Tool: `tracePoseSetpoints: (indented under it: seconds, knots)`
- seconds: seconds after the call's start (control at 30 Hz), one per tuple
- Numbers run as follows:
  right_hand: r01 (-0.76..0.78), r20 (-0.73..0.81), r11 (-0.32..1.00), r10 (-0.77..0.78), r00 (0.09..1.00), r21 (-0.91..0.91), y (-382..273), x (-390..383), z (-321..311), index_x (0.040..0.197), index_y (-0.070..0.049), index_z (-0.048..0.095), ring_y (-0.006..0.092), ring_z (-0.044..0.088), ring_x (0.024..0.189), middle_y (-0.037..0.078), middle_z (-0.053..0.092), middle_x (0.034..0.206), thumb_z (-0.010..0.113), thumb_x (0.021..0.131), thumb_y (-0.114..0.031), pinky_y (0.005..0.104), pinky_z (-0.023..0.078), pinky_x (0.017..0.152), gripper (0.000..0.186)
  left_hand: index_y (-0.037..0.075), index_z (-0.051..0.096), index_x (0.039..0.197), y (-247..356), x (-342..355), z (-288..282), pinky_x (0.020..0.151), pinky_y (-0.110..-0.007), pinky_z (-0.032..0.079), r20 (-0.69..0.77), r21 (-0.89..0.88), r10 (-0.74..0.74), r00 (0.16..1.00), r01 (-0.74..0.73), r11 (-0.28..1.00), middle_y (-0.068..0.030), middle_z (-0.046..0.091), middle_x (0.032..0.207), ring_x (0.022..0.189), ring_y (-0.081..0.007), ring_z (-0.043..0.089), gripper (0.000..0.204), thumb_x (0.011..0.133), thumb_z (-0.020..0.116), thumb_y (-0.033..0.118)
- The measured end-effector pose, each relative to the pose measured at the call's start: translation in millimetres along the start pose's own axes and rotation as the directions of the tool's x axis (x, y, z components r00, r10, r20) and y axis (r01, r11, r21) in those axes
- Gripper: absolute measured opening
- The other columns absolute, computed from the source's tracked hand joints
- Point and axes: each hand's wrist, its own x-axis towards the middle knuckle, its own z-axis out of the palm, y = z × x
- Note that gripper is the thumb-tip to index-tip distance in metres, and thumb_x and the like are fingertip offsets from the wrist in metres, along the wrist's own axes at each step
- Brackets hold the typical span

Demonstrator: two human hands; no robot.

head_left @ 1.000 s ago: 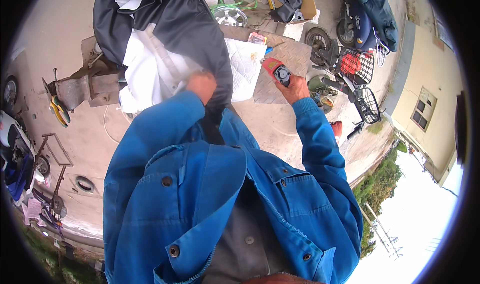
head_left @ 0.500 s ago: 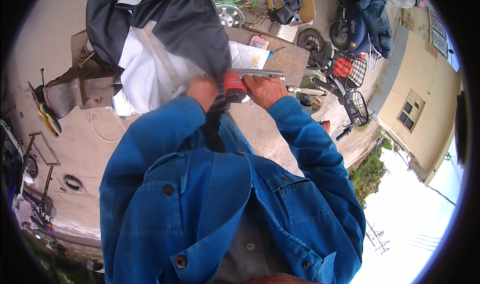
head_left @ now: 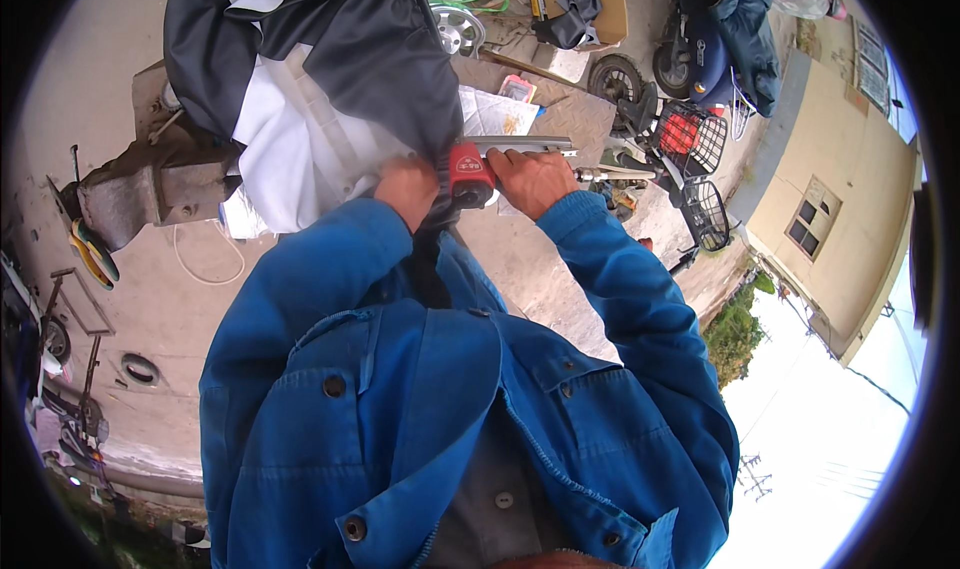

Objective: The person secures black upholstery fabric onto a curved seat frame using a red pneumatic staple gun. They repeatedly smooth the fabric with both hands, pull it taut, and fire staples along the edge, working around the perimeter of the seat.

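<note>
Brown, rusted metal makes up the heavy block (head_left: 120,204) at our far left, with yellow-handled pliers (head_left: 92,254) by its outer end; a sleeve swung that way could knock them. Next comes the white lining (head_left: 285,149), loosely creased, where a hidden fold might be caught under the black cover (head_left: 375,59). Our left hand (head_left: 408,191) is curled at the cover's edge, blurred; its fingertips are hidden, so we cannot tell whether they pinch the cloth. Just right of it is the red-headed tool (head_left: 468,177), its nose toward that edge; contact is unclear. We judge the left fingers to be the main risk, should the tool slip or fire off-line. Our right hand (head_left: 535,181) is wrapped around its handle below the metal rail (head_left: 525,144). Farther right, a tug on the pale fitting (head_left: 615,175) could twist our aim.
</note>
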Motion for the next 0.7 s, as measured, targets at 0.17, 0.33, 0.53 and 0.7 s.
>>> tracePoseSetpoints:
  seconds: [0.17, 0.33, 0.53, 0.7]
  knots:
    - [0.033, 0.003, 0.999, -0.033, 0.999, -0.023, 1, 5, -2, 0.11, -0.011, 0.065, 0.0313, 0.077, 0.075, 0.011, 0.075, 0.087, 0.064, 0.094, -0.017, 0.0434, 0.059, 0.066, 0.017, 0.005, 0.07, 0.091, -1, 1, -6, 0.055, -0.034, 0.051, -0.03, 0.001, -0.016, 0.999, 0.016, 1.0, -0.0084, 0.07, 0.075, 0.071, -0.0232, 0.07, 0.013, 0.088, 0.064, 0.016]
    - [0.011, 0.023, 1.0, -0.011, 1.0, 0.012, -1, 5, -6, 0.108, -0.011, 0.064, 0.0314, 0.076, 0.075, 0.01, 0.075, 0.086, 0.063, 0.094, -0.016, 0.044, 0.059, 0.067, 0.015, 0.004, 0.07, 0.09, -5, 0, -7, 0.055, -0.035, 0.052, -0.061, -0.069, -0.013, 0.998, 0.009, 0.998, -0.0093, 0.069, 0.074, 0.07, -0.0241, 0.07, 0.013, 0.087, 0.064, 0.016]
    - [-0.046, 0.059, 0.999, 0.045, 0.997, 0.023, -9, 12, -1, 0.103, -0.009, 0.063, 0.035, 0.077, 0.075, 0.015, 0.077, 0.085, 0.061, 0.096, -0.018, 0.0483, 0.059, 0.064, 0.011, 0.005, 0.071, 0.09, -3, -2, -9, 0.059, -0.037, 0.052, 0.003, -0.093, -0.008, 1.0, 0.008, 0.996, -0.0098, 0.07, 0.08, 0.075, -0.0256, 0.07, 0.013, 0.088, 0.063, 0.015]
    - [-0.094, 0.198, 0.994, 0.081, 0.977, 0.057, -13, 28, -13, 0.1, -0.005, 0.066, 0.0393, 0.077, 0.077, 0.021, 0.076, 0.08, 0.059, 0.097, -0.018, 0.0518, 0.059, 0.066, 0.015, 0.009, 0.074, 0.091, -6, -2, -2, 0.068, -0.04, 0.054, 0.056, -0.103, 0.065, 0.996, -0.059, 0.993, -0.0096, 0.069, 0.088, 0.082, -0.0276, 0.07, 0.013, 0.089, 0.062, 0.016]
